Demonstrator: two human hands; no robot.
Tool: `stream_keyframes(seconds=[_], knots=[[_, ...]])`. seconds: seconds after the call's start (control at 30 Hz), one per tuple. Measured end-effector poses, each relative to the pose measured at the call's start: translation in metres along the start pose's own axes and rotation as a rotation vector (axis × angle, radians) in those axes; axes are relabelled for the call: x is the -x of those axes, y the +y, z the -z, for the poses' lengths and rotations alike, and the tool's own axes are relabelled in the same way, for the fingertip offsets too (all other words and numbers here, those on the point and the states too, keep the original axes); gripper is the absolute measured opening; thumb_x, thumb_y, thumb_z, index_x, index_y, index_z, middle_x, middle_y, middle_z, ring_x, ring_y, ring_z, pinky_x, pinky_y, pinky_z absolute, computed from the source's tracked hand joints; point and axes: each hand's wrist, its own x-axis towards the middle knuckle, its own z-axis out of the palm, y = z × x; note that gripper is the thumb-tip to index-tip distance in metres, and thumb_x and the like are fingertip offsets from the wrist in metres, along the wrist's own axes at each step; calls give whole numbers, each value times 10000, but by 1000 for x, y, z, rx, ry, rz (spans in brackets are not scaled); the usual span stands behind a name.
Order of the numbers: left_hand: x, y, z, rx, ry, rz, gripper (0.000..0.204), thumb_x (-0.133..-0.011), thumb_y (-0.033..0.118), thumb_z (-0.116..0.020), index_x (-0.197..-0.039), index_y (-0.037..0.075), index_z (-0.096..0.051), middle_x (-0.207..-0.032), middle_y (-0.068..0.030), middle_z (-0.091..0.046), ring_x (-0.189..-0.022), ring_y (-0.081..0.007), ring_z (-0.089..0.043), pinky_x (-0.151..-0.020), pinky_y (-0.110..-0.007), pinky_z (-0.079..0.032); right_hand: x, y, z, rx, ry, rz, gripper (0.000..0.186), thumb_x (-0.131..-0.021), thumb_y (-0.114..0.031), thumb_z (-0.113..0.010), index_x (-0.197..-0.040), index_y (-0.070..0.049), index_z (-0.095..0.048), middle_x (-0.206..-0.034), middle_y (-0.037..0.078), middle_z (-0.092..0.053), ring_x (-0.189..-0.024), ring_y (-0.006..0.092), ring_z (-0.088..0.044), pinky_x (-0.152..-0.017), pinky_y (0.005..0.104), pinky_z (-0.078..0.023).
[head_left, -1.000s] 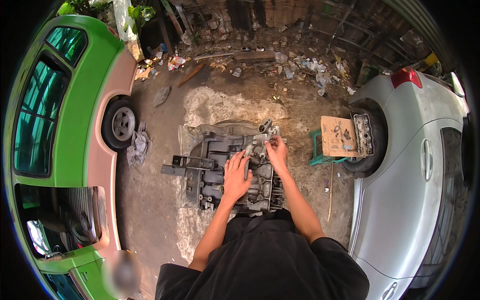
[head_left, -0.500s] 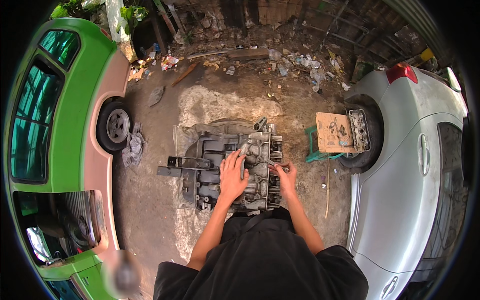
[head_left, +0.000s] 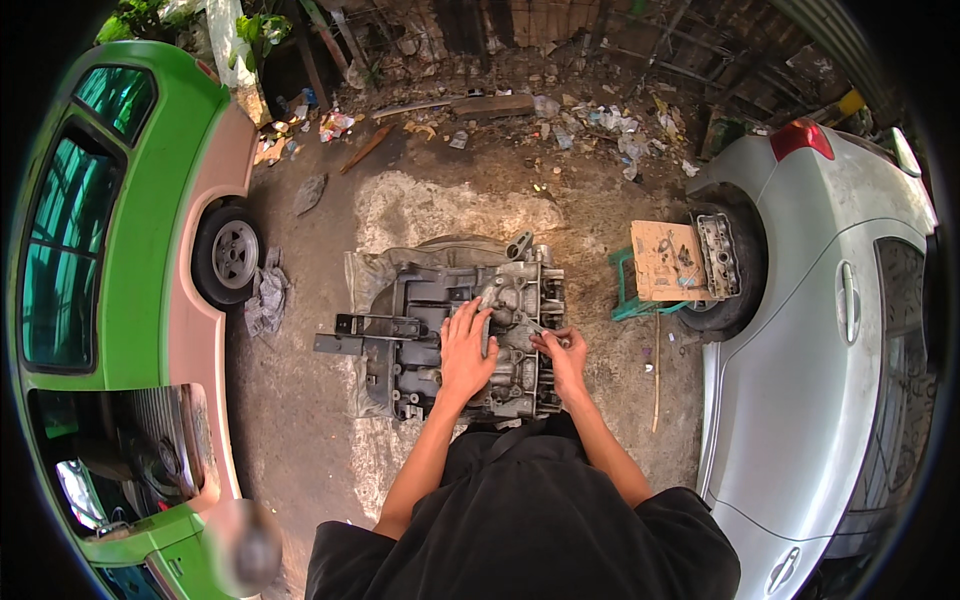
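A grey metal engine block (head_left: 430, 287) lies on the ground in front of me, with a cloth-like sheet (head_left: 362, 283) partly under it. My left hand (head_left: 467, 352) rests on its top, palm down and fingers stretched out. At the block's right edge, my right hand (head_left: 566, 362) is closed, thumb and fingers pinching a thin grey metal piece (head_left: 534, 325). The piece's tip points toward the middle of the block; its exact kind is too small to make out. A dark bracket (head_left: 340, 343) sticks out from the block's left side.
A green and pink vehicle (head_left: 150, 230) stands on the left, a silver car (head_left: 800, 400) on the right. Beside the car's wheel, a green stool (head_left: 622, 290) bears cardboard (head_left: 660, 250) and a metal engine part (head_left: 718, 257). A crumpled rag (head_left: 268, 300) and scattered litter (head_left: 630, 140) lie around.
My right hand has shifted slightly left over the block's edge, and the metal piece has moved left with it. The left hand stays in place.
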Motion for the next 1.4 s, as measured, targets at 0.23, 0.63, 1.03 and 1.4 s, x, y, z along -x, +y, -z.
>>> stream_keyframes(seconds=[0.23,0.63,1.03,1.4], knots=[[0,2,2,10,1,8,515,-892,138,-660,-1393,89,-554,-1551,-127,-464,-1478,-359,-379,-1226,-521,-274,0,8,-9,69,2,117,185,-997,-92,-700,-986,2,-541,-971,140,-666,-822,252,-747,-718,374,-627],[-1,3,2,18,11,11,510,-888,121,-659,-1384,74,-550,-1539,-124,-474,-1464,-342,-403,-1219,-519,-284,-67,1,-48,330,54,190,243,-974,-159,-747,-1112,15,-648,-871,75,-688,-714,159,-670,-647,321,-540],[0,1,1,15,19,14,517,-891,120,-652,-1394,77,-538,-1542,-118,-476,-1463,-347,-404,-1220,-515,-285,-75,-5,-43,73,-54,206,221,-970,-79,-722,-1118,26,-594,-928,76,-674,-748,148,-666,-648,312,-537],[-1,2,1,21,17,10,535,-870,109,-665,-1392,80,-549,-1534,-130,-483,-1443,-357,-420,-1213,-501,-297,-12,1,-5,-172,44,22,177,-986,-32,-678,-1032,14,-513,-1122,215,-635,-1006,376,-746,-896,442,-649]])
